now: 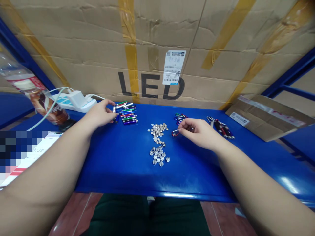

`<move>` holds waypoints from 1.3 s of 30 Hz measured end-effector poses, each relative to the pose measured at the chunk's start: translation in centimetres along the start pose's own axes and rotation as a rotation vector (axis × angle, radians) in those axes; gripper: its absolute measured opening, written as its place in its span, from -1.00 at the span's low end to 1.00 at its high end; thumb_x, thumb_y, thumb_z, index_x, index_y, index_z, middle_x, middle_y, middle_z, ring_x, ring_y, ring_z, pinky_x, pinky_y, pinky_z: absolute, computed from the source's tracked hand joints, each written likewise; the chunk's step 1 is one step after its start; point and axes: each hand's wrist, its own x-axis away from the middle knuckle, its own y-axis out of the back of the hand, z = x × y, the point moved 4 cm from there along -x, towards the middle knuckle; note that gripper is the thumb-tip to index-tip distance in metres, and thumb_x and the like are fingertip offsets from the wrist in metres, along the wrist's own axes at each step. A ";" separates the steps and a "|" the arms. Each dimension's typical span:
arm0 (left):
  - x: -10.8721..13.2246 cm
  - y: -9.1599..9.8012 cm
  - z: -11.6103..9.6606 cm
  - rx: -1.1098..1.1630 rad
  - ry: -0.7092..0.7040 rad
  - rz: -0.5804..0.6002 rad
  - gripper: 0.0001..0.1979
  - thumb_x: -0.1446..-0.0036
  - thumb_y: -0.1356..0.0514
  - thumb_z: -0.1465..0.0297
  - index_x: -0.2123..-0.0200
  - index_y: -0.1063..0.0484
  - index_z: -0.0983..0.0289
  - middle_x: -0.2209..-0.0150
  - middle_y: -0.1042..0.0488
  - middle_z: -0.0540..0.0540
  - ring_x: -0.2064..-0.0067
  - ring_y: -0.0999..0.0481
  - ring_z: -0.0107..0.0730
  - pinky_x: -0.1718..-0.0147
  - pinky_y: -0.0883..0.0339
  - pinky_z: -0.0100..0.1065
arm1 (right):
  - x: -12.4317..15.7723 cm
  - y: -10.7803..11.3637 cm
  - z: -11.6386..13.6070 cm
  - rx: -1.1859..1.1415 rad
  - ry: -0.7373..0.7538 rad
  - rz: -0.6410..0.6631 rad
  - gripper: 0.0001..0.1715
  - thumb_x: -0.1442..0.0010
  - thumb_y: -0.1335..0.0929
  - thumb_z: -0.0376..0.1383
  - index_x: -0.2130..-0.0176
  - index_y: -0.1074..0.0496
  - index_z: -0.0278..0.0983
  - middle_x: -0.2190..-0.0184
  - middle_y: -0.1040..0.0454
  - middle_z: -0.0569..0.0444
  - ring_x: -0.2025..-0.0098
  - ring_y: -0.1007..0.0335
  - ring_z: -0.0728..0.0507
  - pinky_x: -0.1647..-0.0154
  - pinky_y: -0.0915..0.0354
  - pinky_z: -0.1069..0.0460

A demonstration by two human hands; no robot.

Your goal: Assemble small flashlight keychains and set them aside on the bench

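A: What does the left hand [98,113] have?

B: Its thumb and fingertips pinch a small silver tube [114,109], just left of the loose row of coloured tubes [129,115] near the back of the table [118,157]. Something blue sits right under the fingertips; I can't tell whether the grip touches that too.

A: And the right hand [197,131]?

B: That grip is closed on a red clip [175,133], held between thumb and fingers, its looped end pointing left. A few more clips [180,116], green, blue and red among them, lie just behind the fingers.

A: What sits between the hands?

B: Two clusters of small metal pieces. The farther one is flat round discs [157,130], just left of the red clip. Nearer the table's front edge is a group of slotted caps [158,156], with one a little apart on the right.

A: Anything beyond the right hand?

B: A bunch of dark and red pen-like tubes with clips [223,129], then a cardboard box [268,114]. On the far left, a bottle [48,101] stands near a white power strip [86,105].
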 end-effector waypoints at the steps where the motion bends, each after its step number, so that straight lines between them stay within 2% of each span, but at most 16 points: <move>1: 0.0 0.0 0.0 0.007 -0.012 -0.007 -0.47 0.01 -0.34 0.51 -0.09 -0.45 0.24 0.42 -0.56 0.01 0.48 -0.58 -0.32 0.49 -0.36 -0.41 | 0.0 0.0 0.1 -0.003 0.000 0.002 -0.83 -0.18 -0.37 -0.18 0.30 -0.52 -0.21 0.31 -0.61 0.03 0.29 -0.51 -0.18 0.19 -0.44 -0.07; 9: -0.8 -0.2 0.9 0.126 -0.116 -0.006 -0.57 0.11 -0.39 0.46 0.09 -0.54 0.27 0.50 -0.53 0.03 0.57 -0.50 -0.27 0.55 -0.32 -0.32 | 0.2 0.2 0.3 -0.003 -0.016 0.007 -0.89 -0.19 -0.38 -0.22 0.31 -0.51 -0.20 0.32 -0.62 0.04 0.28 -0.53 -0.18 0.16 -0.45 -0.06; 13: 0.2 -1.7 -0.5 0.245 -0.272 0.122 -0.52 0.03 -0.39 0.37 -0.01 -0.50 0.25 0.40 -0.53 0.02 0.54 -0.52 -0.37 0.50 -0.40 -0.35 | 0.2 0.0 0.4 0.038 -0.060 0.064 -0.93 -0.19 -0.39 -0.28 0.28 -0.50 -0.21 0.34 -0.61 0.05 0.31 -0.53 -0.16 0.22 -0.43 -0.04; 15: 1.2 -3.0 -1.6 0.342 -0.375 0.217 -0.46 -0.03 -0.38 0.31 -0.10 -0.43 0.25 0.32 -0.53 0.05 0.47 -0.55 -0.35 0.47 -0.47 -0.32 | 0.2 -0.3 0.4 0.080 -0.085 0.115 -0.94 -0.20 -0.39 -0.30 0.26 -0.50 -0.21 0.35 -0.62 0.06 0.32 -0.54 -0.15 0.26 -0.40 -0.02; 18: 2.9 -4.7 -3.1 0.412 -0.494 0.332 -0.47 -0.09 -0.37 0.26 -0.12 -0.41 0.25 0.23 -0.53 0.11 0.28 -0.58 -0.27 0.39 -0.53 -0.29 | 0.2 -0.8 0.5 0.142 -0.088 0.162 -0.95 -0.22 -0.40 -0.30 0.25 -0.50 -0.21 0.35 -0.62 0.07 0.34 -0.54 -0.14 0.30 -0.37 -0.01; 21: 4.1 -5.7 -4.2 0.379 -0.616 0.363 -0.59 -0.20 -0.32 0.25 -0.08 -0.46 0.26 0.15 -0.56 0.16 0.12 -0.58 -0.21 0.19 -0.53 -0.23 | 0.2 -0.9 0.8 0.194 -0.077 0.127 -0.94 -0.24 -0.40 -0.27 0.25 -0.51 -0.21 0.39 -0.60 0.08 0.37 -0.51 -0.13 0.33 -0.32 -0.01; 23: 4.6 -6.2 -4.6 0.348 -0.655 0.399 -0.62 -0.25 -0.29 0.24 -0.09 -0.48 0.24 0.11 -0.56 0.18 0.06 -0.58 -0.19 0.12 -0.52 -0.20 | 0.2 -1.0 1.1 0.209 -0.066 0.097 -0.94 -0.24 -0.39 -0.28 0.25 -0.51 -0.21 0.40 -0.59 0.09 0.38 -0.50 -0.13 0.33 -0.32 0.00; 27: 4.8 -6.0 -4.9 0.370 -0.645 0.417 -0.54 -0.28 -0.22 0.26 -0.21 -0.42 0.23 0.10 -0.54 0.17 0.20 -0.60 -0.28 0.18 -0.55 -0.22 | -0.1 -0.8 1.3 0.235 -0.038 0.054 -0.92 -0.24 -0.39 -0.29 0.25 -0.53 -0.21 0.33 -0.63 0.06 0.29 -0.54 -0.15 0.24 -0.37 -0.01; 29: 4.7 -5.7 -4.8 0.398 -0.608 0.405 -0.50 -0.27 -0.20 0.28 -0.25 -0.38 0.25 0.12 -0.52 0.15 0.29 -0.60 -0.34 0.23 -0.56 -0.23 | -0.3 0.1 0.7 0.341 -0.059 -0.037 -0.87 -0.24 -0.37 -0.31 0.22 -0.56 -0.22 0.21 -0.66 0.00 0.17 -0.58 -0.21 0.12 -0.39 -0.05; 32: 4.4 -5.4 -4.5 0.387 -0.567 0.402 -0.53 -0.23 -0.21 0.30 -0.20 -0.43 0.24 0.16 -0.49 0.11 0.35 -0.60 -0.38 0.28 -0.57 -0.26 | -0.6 1.9 -1.3 0.585 -0.163 -0.172 -0.75 -0.24 -0.34 -0.34 0.15 -0.62 -0.24 0.09 -0.66 -0.10 0.04 -0.57 -0.30 0.02 -0.38 -0.10; 34: 4.3 -5.5 -4.3 0.398 -0.545 0.413 -0.53 -0.20 -0.22 0.32 -0.19 -0.44 0.22 0.17 -0.48 0.10 0.37 -0.60 -0.38 0.32 -0.57 -0.28 | -0.6 3.0 -2.8 0.691 -0.248 -0.173 -0.71 -0.21 -0.36 -0.36 0.11 -0.64 -0.23 0.13 -0.67 -0.09 0.10 -0.58 -0.30 0.09 -0.38 -0.10; 39: 4.4 -6.1 -4.1 0.435 -0.495 0.499 -0.53 -0.15 -0.21 0.41 -0.15 -0.43 0.20 0.22 -0.44 0.05 0.38 -0.61 -0.36 0.39 -0.60 -0.30 | -0.5 3.8 -4.6 0.660 -0.342 -0.043 -0.73 -0.15 -0.41 -0.30 0.14 -0.65 -0.10 0.25 -0.68 0.08 0.26 -0.56 -0.22 0.31 -0.33 -0.03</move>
